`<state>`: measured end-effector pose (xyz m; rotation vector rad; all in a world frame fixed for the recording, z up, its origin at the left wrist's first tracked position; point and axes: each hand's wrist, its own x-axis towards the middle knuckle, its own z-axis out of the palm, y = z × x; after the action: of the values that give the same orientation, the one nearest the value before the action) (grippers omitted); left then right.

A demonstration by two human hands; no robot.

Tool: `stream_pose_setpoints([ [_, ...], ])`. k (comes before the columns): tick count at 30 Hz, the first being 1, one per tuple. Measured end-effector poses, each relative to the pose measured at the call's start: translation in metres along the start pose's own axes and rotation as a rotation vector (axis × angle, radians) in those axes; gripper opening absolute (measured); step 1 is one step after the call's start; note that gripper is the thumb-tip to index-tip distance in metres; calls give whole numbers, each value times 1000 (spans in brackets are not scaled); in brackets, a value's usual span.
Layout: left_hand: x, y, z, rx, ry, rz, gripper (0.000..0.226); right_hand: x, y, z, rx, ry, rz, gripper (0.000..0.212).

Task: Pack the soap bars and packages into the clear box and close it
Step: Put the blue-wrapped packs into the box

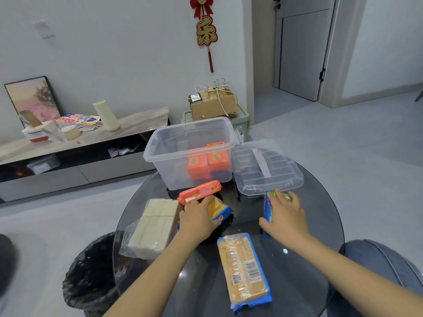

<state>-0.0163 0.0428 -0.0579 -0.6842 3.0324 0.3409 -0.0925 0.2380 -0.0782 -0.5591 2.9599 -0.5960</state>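
The clear box (160, 145) stands open at the far side of the round glass table (320, 225), with two orange soap packages (208, 160) inside. Its clear lid (267, 170) lies to the right of it. My left hand (199, 219) grips a yellow soap package with blue ends (219, 209), just below an orange soap package (200, 192). My right hand (286, 213) closes over a blue-green package (267, 207) next to the lid. White soap bars in clear wrap (153, 227) lie at the left. A long yellow package (243, 271) lies near me.
A bin lined with a black bag (91, 277) stands below the table's left edge. A grey seat (384, 259) is at the right. A low cabinet (68, 143) with clutter runs along the wall, beside a cardboard box (212, 104) on a green crate.
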Motion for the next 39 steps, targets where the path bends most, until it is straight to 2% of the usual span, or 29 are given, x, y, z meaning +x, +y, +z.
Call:
stream_pose_setpoints([
  [5,-6,0,1,-121,42,28,57,-1,-3,2,187,-20,-32,74],
  [7,-8,1,-3,-330,52,31,47,0,-6,0,315,6,-27,72],
  [10,-10,5,-14,-693,9,-43,42,3,-11,-13,609,60,23,54],
  [14,-13,15,-31,-1188,-126,-183,43,3,-28,-32,959,-14,59,55],
  [18,-15,28,-37,-1653,-294,-248,32,-5,-55,-43,1060,5,-77,57],
  [21,-19,32,-38,-1881,-405,-340,34,-8,-69,-45,1011,28,-175,61],
  [23,-19,31,-36,-1917,-421,-337,40,-7,-74,-45,938,41,-220,63],
  [26,-18,25,-35,-1916,-450,-203,48,-4,-78,-44,866,37,-253,64],
  [29,-19,21,-38,-1901,-494,-93,56,-3,-82,-44,869,-37,-277,56],
  [32,-18,18,-38,-1842,-473,-94,61,-2,-86,-49,1013,-163,-250,56],
  [35,-16,16,-38,-1755,-393,-127,69,0,-89,-52,1062,-219,-225,62],
  [39,-11,12,-39,-1695,-279,-207,58,4,-91,-51,1101,-284,-213,66],
])
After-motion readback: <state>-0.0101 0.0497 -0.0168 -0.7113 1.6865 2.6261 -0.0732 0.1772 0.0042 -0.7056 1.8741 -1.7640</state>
